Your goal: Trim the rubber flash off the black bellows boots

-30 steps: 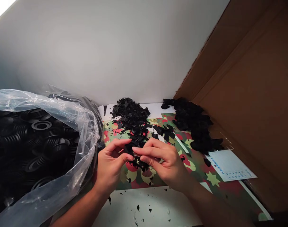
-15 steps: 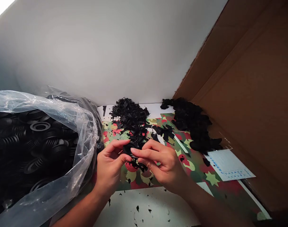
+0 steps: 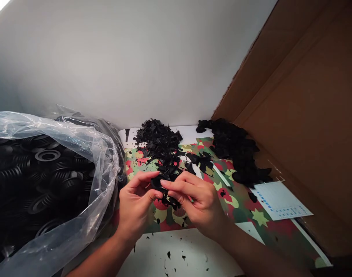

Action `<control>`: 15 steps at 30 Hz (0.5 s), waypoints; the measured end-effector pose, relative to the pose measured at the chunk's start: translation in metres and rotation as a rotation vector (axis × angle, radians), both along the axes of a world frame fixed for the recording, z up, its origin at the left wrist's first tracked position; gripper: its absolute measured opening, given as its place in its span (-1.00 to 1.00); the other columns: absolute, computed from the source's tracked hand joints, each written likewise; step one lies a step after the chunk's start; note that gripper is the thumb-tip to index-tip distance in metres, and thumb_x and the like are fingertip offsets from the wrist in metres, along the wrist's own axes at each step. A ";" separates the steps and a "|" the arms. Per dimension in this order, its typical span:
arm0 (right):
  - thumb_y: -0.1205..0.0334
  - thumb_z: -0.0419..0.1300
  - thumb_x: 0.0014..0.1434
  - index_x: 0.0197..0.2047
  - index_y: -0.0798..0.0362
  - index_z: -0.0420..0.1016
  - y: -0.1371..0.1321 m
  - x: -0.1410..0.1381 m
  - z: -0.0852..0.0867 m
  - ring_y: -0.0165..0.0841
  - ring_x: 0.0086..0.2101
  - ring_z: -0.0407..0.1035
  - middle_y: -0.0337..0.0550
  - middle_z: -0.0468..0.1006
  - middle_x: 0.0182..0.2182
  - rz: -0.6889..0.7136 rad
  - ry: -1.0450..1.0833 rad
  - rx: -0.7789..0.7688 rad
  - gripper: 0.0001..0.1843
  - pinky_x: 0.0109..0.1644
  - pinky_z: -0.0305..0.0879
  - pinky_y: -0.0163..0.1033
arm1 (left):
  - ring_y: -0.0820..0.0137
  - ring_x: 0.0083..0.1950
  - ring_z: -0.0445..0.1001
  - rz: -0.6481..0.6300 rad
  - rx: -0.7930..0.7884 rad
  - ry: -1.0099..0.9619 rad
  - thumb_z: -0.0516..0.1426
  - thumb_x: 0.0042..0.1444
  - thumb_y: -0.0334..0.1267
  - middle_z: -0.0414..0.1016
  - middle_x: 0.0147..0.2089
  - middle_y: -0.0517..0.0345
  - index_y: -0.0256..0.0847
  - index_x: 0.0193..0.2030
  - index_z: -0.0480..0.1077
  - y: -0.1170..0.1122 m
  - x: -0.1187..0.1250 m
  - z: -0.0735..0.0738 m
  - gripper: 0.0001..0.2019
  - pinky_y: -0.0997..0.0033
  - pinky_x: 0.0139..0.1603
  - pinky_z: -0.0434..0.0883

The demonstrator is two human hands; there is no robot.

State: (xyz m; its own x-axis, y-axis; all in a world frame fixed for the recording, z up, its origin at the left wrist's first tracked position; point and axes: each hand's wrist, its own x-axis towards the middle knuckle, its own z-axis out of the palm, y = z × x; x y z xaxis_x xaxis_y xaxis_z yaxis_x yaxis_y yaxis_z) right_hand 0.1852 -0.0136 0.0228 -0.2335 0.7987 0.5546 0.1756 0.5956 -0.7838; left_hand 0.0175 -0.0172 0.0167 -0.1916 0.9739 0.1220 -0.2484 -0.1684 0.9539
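Observation:
My left hand (image 3: pixel 135 204) and my right hand (image 3: pixel 199 202) meet over a camouflage-patterned mat (image 3: pixel 242 207). Together they pinch one small black rubber part (image 3: pixel 160 184) between thumbs and fingertips. Ragged black trimmings hang from the part, just above a patch of scraps on the mat. Most of the part is hidden by my fingers.
A clear plastic bag (image 3: pixel 86 215) full of black ribbed rubber rings (image 3: pixel 46 156) fills the left. Behind my hands lies a heap of black scraps (image 3: pixel 158 140), and a pile of black parts (image 3: pixel 236 150) sits at the right against a cardboard wall (image 3: pixel 309 107). A printed sheet (image 3: pixel 280 206) lies by that wall.
Both hands have kept hold of the black part, with only small finger shifts. The view has moved slightly.

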 end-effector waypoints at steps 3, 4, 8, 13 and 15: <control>0.30 0.18 0.39 0.01 -0.10 0.69 0.001 0.000 0.000 -0.46 -0.47 0.37 -0.26 0.48 -0.43 -0.011 0.036 -0.091 -0.73 -0.38 0.40 -0.36 | 0.39 -0.34 0.55 0.001 0.009 0.015 0.51 -0.22 -0.33 0.63 -0.37 0.16 -0.13 -0.22 0.70 0.000 0.000 0.001 -0.67 0.52 -0.35 0.54; 0.25 0.16 0.41 0.02 -0.11 0.68 0.001 0.001 0.001 -0.44 -0.45 0.37 -0.25 0.48 -0.43 -0.025 0.049 -0.131 -0.74 -0.36 0.39 -0.35 | 0.39 -0.33 0.56 0.002 0.009 0.008 0.50 -0.23 -0.35 0.63 -0.36 0.16 -0.12 -0.21 0.69 0.000 0.000 0.001 -0.65 0.52 -0.33 0.55; -0.09 0.07 0.44 0.15 -0.13 0.59 0.002 0.007 0.005 -0.43 -0.48 0.28 -0.27 0.38 -0.46 -0.074 0.131 -0.281 -0.58 -0.40 0.31 -0.32 | 0.40 -0.32 0.59 -0.003 0.019 -0.023 0.51 -0.27 -0.41 0.64 -0.37 0.20 -0.10 -0.18 0.67 0.001 0.002 0.004 -0.58 0.53 -0.30 0.56; -0.20 0.25 0.28 -0.07 -0.02 0.70 0.002 0.006 0.005 -0.46 -0.56 0.19 -0.33 0.28 -0.55 -0.025 0.084 -0.278 -0.55 -0.52 0.21 -0.34 | 0.42 -0.35 0.57 -0.003 0.009 -0.036 0.53 -0.36 -0.44 0.62 -0.40 0.23 -0.11 -0.23 0.66 0.003 0.005 0.007 -0.55 0.58 -0.38 0.52; -0.09 0.22 0.35 -0.02 -0.05 0.70 0.002 0.003 0.000 -0.46 -0.54 0.25 -0.29 0.34 -0.50 0.047 0.060 -0.199 -0.64 -0.51 0.26 -0.34 | 0.43 -0.36 0.55 -0.010 -0.008 -0.030 0.54 -0.35 -0.41 0.62 -0.39 0.22 -0.10 -0.24 0.66 0.003 0.006 0.005 -0.57 0.59 -0.40 0.50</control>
State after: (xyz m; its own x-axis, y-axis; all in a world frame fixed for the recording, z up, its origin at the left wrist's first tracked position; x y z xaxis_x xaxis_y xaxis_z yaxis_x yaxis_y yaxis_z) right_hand 0.1882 -0.0111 0.0232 -0.2448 0.8827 0.4012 0.1009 0.4348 -0.8949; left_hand 0.0237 -0.0140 0.0218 -0.1856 0.9766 0.1089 -0.2783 -0.1586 0.9473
